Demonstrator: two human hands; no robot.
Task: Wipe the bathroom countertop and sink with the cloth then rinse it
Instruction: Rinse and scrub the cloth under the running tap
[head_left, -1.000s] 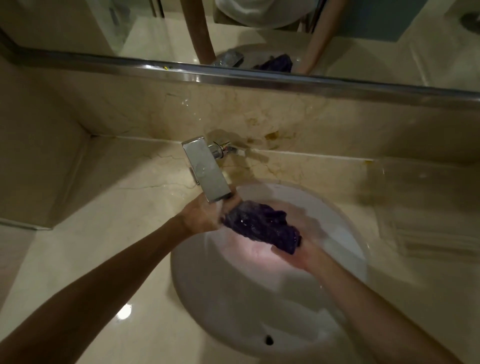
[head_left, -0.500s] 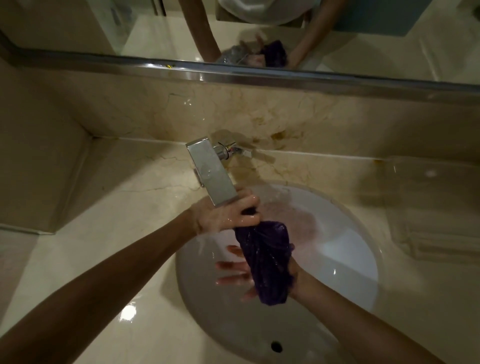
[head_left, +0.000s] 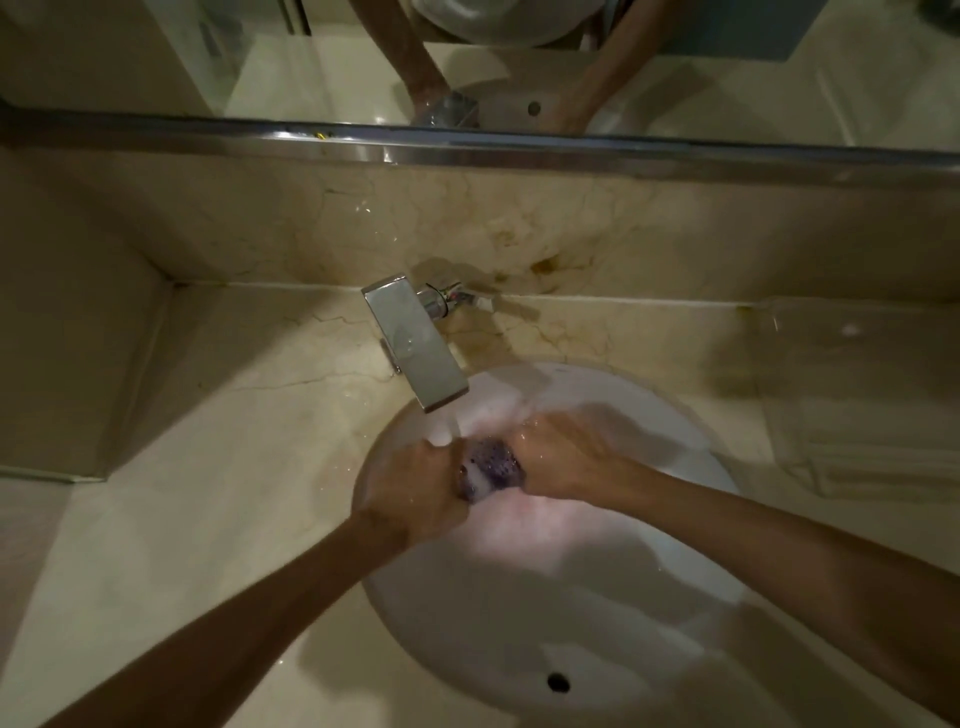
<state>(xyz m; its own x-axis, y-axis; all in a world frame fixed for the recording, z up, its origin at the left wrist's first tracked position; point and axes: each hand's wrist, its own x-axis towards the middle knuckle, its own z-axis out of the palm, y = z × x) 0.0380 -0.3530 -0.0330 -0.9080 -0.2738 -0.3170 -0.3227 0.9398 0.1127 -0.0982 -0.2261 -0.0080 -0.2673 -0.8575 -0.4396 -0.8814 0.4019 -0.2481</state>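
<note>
Countertop (head_left: 171, 467): beige marble with thin veins, running from the left wall across to the right; its surface shines wet near the basin.
Backsplash (head_left: 571, 234): the same marble, standing at the far side, with brownish stains just right of the tap.
Mirror (head_left: 675, 78): above the backsplash, edged by a metal strip; it reflects the two forearms and the tap.
Sink (head_left: 519, 623): white oval basin set into the countertop, right of centre; a small dark overflow hole sits in its near wall.
Tray (head_left: 857, 395): clear, on the countertop to the right of the sink, well apart from the hands.
Tap (head_left: 415, 348): square chrome spout reaching from the far side out over the sink's far-left rim; water runs from its end.
Left hand (head_left: 415, 488): over the sink, fist closed around the left end of the cloth, directly below the stream.
Right hand (head_left: 561, 457): fingers wrapped around the cloth's right end, close beside the other fist.
Cloth (head_left: 491, 465): purple, wet, bunched into a short roll between the two fists, over the basin just near the spout.
</note>
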